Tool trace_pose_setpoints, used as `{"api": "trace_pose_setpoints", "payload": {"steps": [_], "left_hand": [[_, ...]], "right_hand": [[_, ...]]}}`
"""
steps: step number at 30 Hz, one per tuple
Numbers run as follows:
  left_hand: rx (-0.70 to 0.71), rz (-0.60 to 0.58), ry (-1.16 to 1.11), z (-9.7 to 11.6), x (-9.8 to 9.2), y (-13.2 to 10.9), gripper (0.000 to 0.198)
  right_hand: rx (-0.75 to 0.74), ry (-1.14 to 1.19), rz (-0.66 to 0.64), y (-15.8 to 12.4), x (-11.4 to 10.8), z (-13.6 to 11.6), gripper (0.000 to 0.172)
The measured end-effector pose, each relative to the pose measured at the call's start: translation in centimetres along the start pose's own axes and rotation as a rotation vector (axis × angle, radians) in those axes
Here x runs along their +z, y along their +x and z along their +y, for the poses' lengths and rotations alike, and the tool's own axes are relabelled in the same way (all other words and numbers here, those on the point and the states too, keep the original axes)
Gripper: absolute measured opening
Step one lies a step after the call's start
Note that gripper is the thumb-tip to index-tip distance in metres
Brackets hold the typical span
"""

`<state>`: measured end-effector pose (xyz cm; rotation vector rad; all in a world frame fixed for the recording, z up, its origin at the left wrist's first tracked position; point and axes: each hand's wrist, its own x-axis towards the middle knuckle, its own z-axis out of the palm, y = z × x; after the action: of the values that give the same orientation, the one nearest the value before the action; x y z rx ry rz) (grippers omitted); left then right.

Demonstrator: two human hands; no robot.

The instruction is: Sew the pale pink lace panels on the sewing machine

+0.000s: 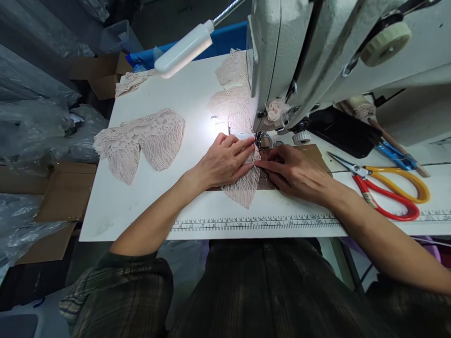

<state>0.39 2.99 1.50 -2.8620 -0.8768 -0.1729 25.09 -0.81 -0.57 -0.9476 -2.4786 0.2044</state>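
Observation:
A pale pink lace piece point(243, 188) lies on the white sewing table point(141, 206), its far end under the presser foot point(262, 140) of the sewing machine point(317, 51). My left hand point(225, 162) lies flat on the lace, fingers stretched toward the needle. My right hand point(291, 169) rests beside it with its fingers together, their tips pressing the lace edge just in front of the foot. A brown cardboard pad point(315, 152) lies under my right hand.
More lace pieces point(141, 141) lie at the left, with sewn lace point(232, 94) behind the machine. Scissors with red and yellow handles point(387, 188) and a blue tool point(394, 155) lie right. A lamp point(183, 49) hangs above. A ruler strip point(253, 221) runs along the front edge. Cardboard and plastic bags point(35, 141) crowd the left.

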Motion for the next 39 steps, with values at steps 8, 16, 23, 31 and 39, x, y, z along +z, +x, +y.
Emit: {"api": "trace_pose_setpoints", "payload": {"steps": [8, 16, 23, 31, 39], "left_hand": [[-0.009, 0.044, -0.035, 0.0, 0.4, 0.0, 0.046], [-0.069, 0.07, -0.085, 0.6, 0.5, -0.1, 0.043], [-0.092, 0.116, -0.041, 1.6, 0.9, -0.1, 0.041], [0.051, 0.166, -0.094, 0.9, 0.7, -0.4, 0.033], [0.011, 0.101, -0.077, 0.9, 0.3, -0.5, 0.036]], "right_hand": [[0.017, 0.026, 0.031, 0.0, 0.1, 0.0, 0.032], [0.058, 0.033, 0.036, 0.0, 0.2, 0.0, 0.032], [0.044, 0.005, 0.018, 0.0, -0.1, 0.1, 0.031], [0.036, -0.051, -0.029, 0.0, -0.4, 0.1, 0.033], [0.056, -0.095, -0.024, 0.4, -0.2, -0.2, 0.033]]}}
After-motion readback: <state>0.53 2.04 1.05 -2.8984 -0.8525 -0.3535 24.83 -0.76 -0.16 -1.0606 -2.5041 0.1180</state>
